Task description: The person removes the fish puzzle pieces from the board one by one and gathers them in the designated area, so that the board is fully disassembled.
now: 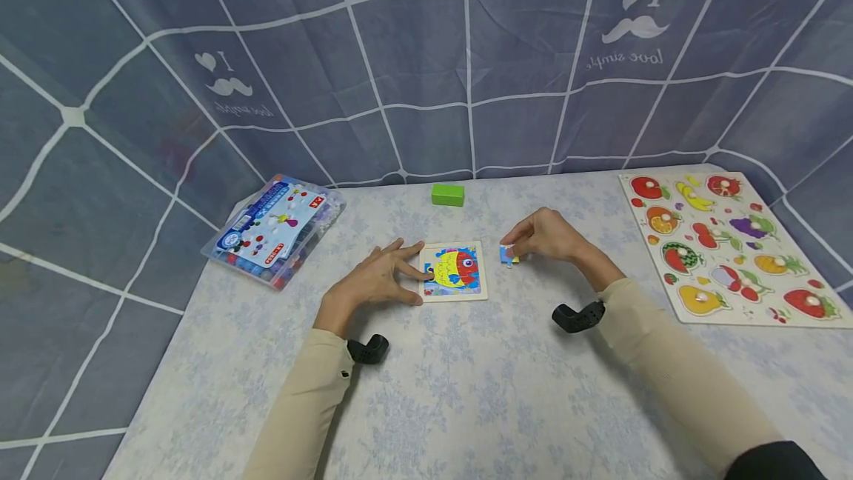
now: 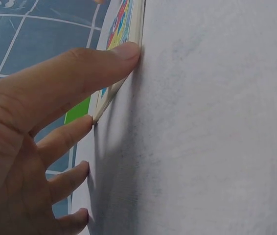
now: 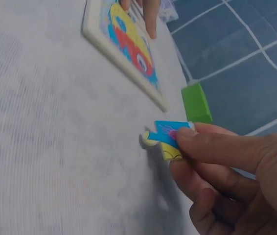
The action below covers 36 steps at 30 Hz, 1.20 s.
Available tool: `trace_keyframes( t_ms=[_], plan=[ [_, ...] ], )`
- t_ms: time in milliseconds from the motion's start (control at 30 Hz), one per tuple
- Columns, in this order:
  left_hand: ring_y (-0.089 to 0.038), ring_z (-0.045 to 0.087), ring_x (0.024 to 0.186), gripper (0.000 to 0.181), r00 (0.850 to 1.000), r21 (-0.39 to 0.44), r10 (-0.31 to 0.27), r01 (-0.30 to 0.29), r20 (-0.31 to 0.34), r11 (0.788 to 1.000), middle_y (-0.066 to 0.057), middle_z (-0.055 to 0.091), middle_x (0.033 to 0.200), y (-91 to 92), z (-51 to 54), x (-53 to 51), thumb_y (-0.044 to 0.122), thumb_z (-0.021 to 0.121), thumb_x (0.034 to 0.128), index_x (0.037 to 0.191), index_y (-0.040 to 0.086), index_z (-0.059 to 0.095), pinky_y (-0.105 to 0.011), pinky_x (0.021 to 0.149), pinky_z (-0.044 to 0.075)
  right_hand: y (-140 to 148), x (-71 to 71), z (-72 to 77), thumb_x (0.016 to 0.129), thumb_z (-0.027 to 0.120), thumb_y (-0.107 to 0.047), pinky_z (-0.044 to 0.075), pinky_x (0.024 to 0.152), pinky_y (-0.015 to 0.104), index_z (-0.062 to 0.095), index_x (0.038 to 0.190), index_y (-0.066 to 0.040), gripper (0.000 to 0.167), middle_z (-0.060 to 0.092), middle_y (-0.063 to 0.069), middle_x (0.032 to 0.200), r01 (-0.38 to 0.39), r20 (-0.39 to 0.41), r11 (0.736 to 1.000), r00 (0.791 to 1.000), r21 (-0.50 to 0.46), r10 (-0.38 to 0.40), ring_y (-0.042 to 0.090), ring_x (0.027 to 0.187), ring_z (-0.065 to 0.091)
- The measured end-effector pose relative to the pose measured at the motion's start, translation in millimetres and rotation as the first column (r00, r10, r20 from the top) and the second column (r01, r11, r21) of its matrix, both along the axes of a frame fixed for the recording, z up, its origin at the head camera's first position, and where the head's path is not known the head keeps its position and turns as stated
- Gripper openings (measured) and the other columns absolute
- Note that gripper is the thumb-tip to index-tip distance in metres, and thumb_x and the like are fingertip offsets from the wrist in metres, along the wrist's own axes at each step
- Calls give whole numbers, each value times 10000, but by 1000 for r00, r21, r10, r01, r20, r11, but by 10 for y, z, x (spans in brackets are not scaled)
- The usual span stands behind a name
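Observation:
A small square jigsaw puzzle (image 1: 470, 289) with a pale wooden frame and a yellow-and-red fish picture lies flat on the table. My left hand (image 1: 376, 278) is spread at its left side. The thumb (image 2: 126, 51) rests against the frame's edge, one finger touches a corner, and another finger reaches over the picture. My right hand (image 1: 548, 235) pinches a loose jigsaw piece (image 3: 170, 137), blue and yellow with a pink mark, between thumb and fingers. That piece is held just right of the frame, apart from it. The fingers partly hide it.
A green block (image 1: 448, 195) sits behind the puzzle. At the back left stands a clear plastic box (image 1: 286, 232) with a printed label. A fruit-picture board (image 1: 733, 250) lies on the right. A blue checked curtain (image 1: 426, 58) hangs behind the table (image 1: 453, 391).

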<state>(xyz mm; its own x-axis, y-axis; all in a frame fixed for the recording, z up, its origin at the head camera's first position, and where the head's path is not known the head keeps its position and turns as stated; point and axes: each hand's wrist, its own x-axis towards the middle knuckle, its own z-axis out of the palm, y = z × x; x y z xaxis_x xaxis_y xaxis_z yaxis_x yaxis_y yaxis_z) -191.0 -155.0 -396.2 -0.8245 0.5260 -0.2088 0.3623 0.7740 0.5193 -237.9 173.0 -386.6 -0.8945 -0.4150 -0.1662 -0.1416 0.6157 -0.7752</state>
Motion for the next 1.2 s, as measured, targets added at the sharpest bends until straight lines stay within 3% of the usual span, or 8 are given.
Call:
trace_keyframes(
  t_ms=[400,700,1200],
  plan=[
    [-324,69,1502,489,1000,31,-3,3,-7,1000,-3,294,1591,-11,9,6,338,853,762,1218,227,717,-601,1172,-8,15,-34,-51,846,773,-110,457,665,265,773,1044,-48,207,755,49,912,51,-38,997,998,61,-48,162,829,592],
    [-319,63,1502,493,1000,33,-2,2,2,999,0,288,1593,-9,18,-1,332,855,759,1219,222,715,-581,1178,-20,-25,-16,-107,845,766,-81,460,676,296,772,947,-45,108,684,76,982,36,-157,995,987,88,-21,198,834,560],
    [-315,61,1503,491,1000,29,12,-12,16,1000,0,285,1593,-1,10,22,320,861,755,1214,223,718,-571,1181,-23,-68,-10,-159,867,729,-44,485,714,321,757,1014,-60,151,672,43,914,-9,-184,994,982,111,30,209,850,577]
  ],
)
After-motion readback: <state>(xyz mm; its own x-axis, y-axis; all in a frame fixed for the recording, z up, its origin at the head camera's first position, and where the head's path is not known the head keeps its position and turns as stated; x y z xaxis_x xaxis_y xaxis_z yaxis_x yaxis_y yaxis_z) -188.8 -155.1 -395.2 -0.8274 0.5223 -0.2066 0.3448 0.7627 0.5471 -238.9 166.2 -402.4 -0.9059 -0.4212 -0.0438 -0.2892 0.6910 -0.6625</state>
